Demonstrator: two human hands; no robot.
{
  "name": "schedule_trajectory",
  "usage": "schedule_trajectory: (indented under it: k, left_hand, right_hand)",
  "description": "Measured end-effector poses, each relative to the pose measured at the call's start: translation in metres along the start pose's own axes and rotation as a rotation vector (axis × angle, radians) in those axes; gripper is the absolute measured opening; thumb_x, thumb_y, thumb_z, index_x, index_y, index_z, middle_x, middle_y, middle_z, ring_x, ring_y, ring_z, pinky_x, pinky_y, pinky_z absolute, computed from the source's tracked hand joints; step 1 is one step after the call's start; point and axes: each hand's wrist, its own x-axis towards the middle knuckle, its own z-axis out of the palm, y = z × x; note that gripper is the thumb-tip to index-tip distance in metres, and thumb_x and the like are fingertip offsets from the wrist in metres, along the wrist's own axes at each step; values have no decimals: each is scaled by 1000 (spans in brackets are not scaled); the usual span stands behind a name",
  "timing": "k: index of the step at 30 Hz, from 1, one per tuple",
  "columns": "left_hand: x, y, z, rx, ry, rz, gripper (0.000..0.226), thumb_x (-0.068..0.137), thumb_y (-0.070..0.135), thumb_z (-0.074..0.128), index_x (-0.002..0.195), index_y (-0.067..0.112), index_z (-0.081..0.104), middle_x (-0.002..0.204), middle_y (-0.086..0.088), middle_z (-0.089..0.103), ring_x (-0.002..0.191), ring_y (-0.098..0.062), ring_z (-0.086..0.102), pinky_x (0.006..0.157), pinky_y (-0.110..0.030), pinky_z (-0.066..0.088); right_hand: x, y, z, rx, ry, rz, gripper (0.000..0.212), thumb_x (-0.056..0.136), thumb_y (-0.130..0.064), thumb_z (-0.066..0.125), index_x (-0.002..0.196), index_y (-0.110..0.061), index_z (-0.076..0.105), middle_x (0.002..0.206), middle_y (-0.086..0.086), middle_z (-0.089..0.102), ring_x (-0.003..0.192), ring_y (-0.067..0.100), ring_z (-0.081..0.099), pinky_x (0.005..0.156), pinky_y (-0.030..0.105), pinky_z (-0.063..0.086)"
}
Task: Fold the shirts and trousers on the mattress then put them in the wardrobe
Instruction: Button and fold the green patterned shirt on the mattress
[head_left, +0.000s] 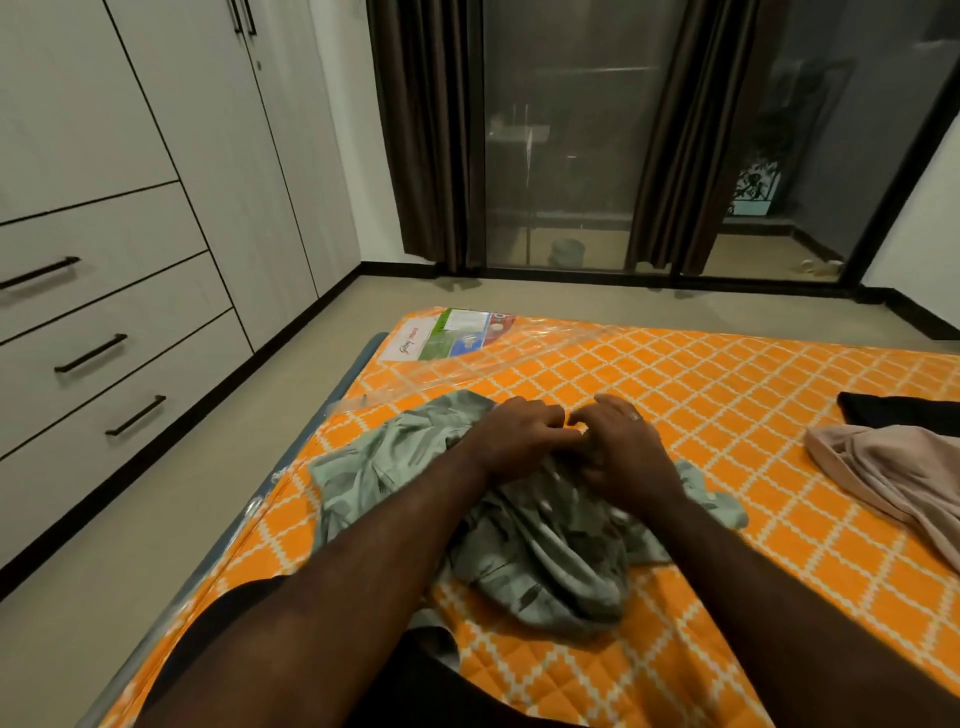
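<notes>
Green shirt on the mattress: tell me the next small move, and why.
Probably draw the hands apart to spread the green shirt flat. It lies crumpled and bunched on the orange mattress, not yet folded. The left hand and right hand sit close together on its far side, fingers curled into the cloth, so no neat fold can start yet.

A pale beige floor (156, 519) runs to a black skirting (384, 267) at the far wall. A glass sliding door (566, 156) in a dark frame fills that wall. A dark brown curtain (431, 130) hangs at its left edge, and a second curtain (691, 130) hangs farther right. Beyond the glass stand a grey bucket (567, 252) and a leafy plant (769, 150). Small white objects (821, 266), too small to identify, lie near the frame.
</notes>
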Motion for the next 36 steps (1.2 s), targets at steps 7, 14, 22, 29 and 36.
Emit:
schedule_trajectory:
  k: [7,14,22,29,36]
  left_hand:
    - [-18,0,-20,26,-228,-348,24,82,16,63,106,14,58,87,-12,62,76,-33,60,59,-39,46]
    - [-40,-10,-31,98,-171,-644,35,82,15,64,115,17,53,109,-8,55,88,-35,59,58,-38,44]
    - [-32,-12,-29,-277,226,-1313,28,80,-2,51,104,12,46,93,-14,54,77,-32,49,57,-35,30]
    - [-59,-31,-15,-477,73,-1428,25,89,3,57,109,16,65,99,-12,66,73,-31,57,58,-31,41]
    - [-55,-23,-18,-350,6,-1624,38,93,34,53,112,3,63,118,-18,63,101,-39,59,74,-39,45]
  right_hand:
    - [-16,5,-33,6,174,132,28,88,-51,56,83,-24,59,77,-2,54,64,28,53,51,31,33]
    - [-16,22,-41,169,117,67,24,81,-3,74,83,-27,70,90,-6,60,79,20,59,63,40,52]
    - [-22,-8,-27,231,-77,-98,16,80,-30,81,95,-29,76,100,-8,64,82,13,62,65,37,54]
    - [-24,-34,-16,197,-434,-97,34,82,-44,82,100,-15,80,121,-1,58,85,-6,47,67,6,35]
    - [-16,-40,-18,281,-209,280,21,87,-37,77,85,-17,74,80,-2,67,77,22,65,62,28,43]
